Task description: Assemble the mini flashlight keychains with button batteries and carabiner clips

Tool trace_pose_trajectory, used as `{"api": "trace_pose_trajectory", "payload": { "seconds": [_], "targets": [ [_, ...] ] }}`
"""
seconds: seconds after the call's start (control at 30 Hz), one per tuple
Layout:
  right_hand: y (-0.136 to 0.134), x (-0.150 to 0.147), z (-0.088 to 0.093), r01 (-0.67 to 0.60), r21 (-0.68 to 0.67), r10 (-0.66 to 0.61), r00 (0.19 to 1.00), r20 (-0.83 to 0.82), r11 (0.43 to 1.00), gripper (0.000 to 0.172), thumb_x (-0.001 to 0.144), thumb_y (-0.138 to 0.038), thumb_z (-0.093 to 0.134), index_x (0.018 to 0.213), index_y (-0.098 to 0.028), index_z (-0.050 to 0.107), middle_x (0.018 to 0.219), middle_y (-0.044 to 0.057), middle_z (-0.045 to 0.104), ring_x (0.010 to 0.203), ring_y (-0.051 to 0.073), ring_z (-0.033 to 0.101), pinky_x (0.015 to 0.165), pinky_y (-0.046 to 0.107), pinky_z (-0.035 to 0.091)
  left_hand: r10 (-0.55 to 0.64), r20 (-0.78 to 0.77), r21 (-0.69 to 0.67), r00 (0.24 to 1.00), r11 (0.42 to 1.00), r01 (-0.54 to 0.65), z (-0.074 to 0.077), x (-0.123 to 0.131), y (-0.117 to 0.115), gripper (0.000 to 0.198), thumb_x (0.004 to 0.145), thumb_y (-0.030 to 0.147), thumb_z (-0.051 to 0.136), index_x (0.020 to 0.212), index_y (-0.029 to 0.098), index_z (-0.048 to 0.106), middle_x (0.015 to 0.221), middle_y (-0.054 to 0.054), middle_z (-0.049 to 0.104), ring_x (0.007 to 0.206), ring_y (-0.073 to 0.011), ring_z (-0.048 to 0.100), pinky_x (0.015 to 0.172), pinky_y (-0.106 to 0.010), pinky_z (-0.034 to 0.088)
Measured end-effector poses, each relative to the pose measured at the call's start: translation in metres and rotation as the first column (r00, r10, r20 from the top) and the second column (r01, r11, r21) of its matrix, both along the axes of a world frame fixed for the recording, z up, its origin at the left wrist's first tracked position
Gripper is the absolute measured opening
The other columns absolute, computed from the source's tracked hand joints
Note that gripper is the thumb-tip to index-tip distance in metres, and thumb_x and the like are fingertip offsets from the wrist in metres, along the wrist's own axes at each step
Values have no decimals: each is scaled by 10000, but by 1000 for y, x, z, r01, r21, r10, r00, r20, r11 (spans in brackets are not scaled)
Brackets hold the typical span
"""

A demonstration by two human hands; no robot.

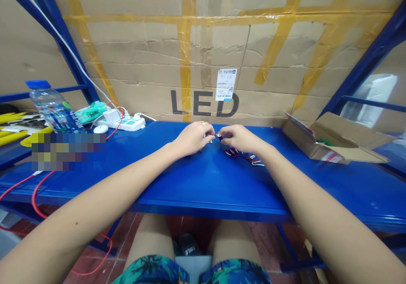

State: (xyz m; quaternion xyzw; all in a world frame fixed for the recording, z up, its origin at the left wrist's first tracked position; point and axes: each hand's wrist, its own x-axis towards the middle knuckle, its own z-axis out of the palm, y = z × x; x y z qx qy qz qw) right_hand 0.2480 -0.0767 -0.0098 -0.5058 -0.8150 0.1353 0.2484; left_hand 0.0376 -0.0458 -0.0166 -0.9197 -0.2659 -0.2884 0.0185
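Note:
Over the back half of the blue bench, my two hands nearly meet. My right hand (pixel 237 137) pinches a small dark cylinder with a shiny silver end (pixel 219 136) between thumb and fingers. My left hand (pixel 196 138) is closed, palm down, just left of it; small shiny metal bits peek out at its fingertips, too small to name, and the rest is hidden under the hand. A thin blue strip shows between the two hands. Beneath my right hand and wrist lies a row of red, blue and silver carabiners (pixel 233 152), partly covered by the wrist.
The blue bench (pixel 203 182) backs onto a large taped cardboard box (pixel 142 64). An opened small carton (pixel 330 142) stands at right. At left are a water bottle (pixel 55 106), a white power strip (pixel 127 123), yellow-handled items (pixel 12 136) and red cables (pixel 39 199).

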Motion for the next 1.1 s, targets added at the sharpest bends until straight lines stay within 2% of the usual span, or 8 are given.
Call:
{"api": "trace_pose_trajectory", "payload": {
  "seconds": [0.1, 0.23, 0.43, 0.6, 0.73, 0.83, 0.97, 1.1],
  "targets": [
    [-1, -3, -2, -22, -23, 21, 999, -38, 1000, 206, 781, -156, 582, 930, -184, 721, 851, 25, 736, 758, 176, 641, 705, 274, 464, -42, 97, 24, 994, 999, 40, 2, 1, -2, 73, 909, 195, 597, 920, 174, 666, 889, -53, 714, 816, -183, 640, 763, -319, 479],
    [-3, -5, -3, -49, -35, 46, 996, -78, 998, 157, 775, -179, 574, 872, -173, 698, 816, 21, 717, 740, 173, 626, 665, 271, 451, -115, 80, 41, 990, 993, 112, -1, 4, -4, 129, 912, 142, 562, 943, 171, 684, 921, -55, 736, 846, -183, 666, 789, -318, 497],
    [-6, -8, 2, -55, -59, 45, 988, -148, 997, 94, 763, -193, 596, 816, -172, 672, 741, 14, 676, 666, 155, 596, 642, 284, 457, -133, 115, 46, 984, 991, 129, -2, 2, -2, 156, 891, 129, 563, 933, 175, 705, 898, -49, 742, 803, -165, 668, 773, -306, 503],
    [-8, -14, 1, -66, -117, 31, 959, -280, 991, 121, 755, -219, 620, 849, -166, 675, 737, 17, 659, 602, 137, 571, 582, 285, 473, -67, 239, -104, 969, 990, 94, 3, -1, -5, 107, 845, 169, 616, 934, 167, 676, 805, -18, 704, 727, -133, 633, 680, -260, 486],
    [-9, -22, -3, -116, -120, 66, 931, -360, 986, 135, 763, -237, 627, 853, -161, 693, 735, 18, 660, 587, 128, 563, 568, 277, 474, -10, 292, -217, 956, 973, 76, 6, -3, -4, 77, 797, 197, 678, 865, 165, 696, 810, -20, 686, 737, -134, 627, 683, -266, 482],
    [-6, -28, -5, -34, -80, 7, 950, -314, 996, 152, 809, -273, 617, 836, -157, 712, 674, 16, 651, 566, 133, 551, 557, 277, 437, 43, 360, -303, 932, 950, 74, 8, -6, -3, 89, 807, 249, 689, 833, 166, 705, 802, -27, 702, 747, -144, 630, 690, -281, 486],
    [-2, -37, -10, 139, 74, -124, 977, -176, 988, 160, 788, -270, 711, 899, -155, 718, 855, 59, 727, 751, 174, 616, 683, 293, 449, 124, 492, -348, 862, 935, 64, 13, -11, 2, 105, 816, 255, 688, 841, 153, 678, 829, -45, 721, 784, -157, 650, 742, -305, 508],
    [-5, -55, -16, 78, 82, -76, 997, -25, 994, 95, 864, -248, 648, 837, -167, 692, 861, 69, 733, 774, 184, 636, 691, 288, 443, 152, 649, -386, 746, 910, 150, 18, -15, 10, 67, 887, 180, 594, 933, 147, 629, 826, -51, 718, 813, -155, 680, 811, -327, 535]
  ]
}}
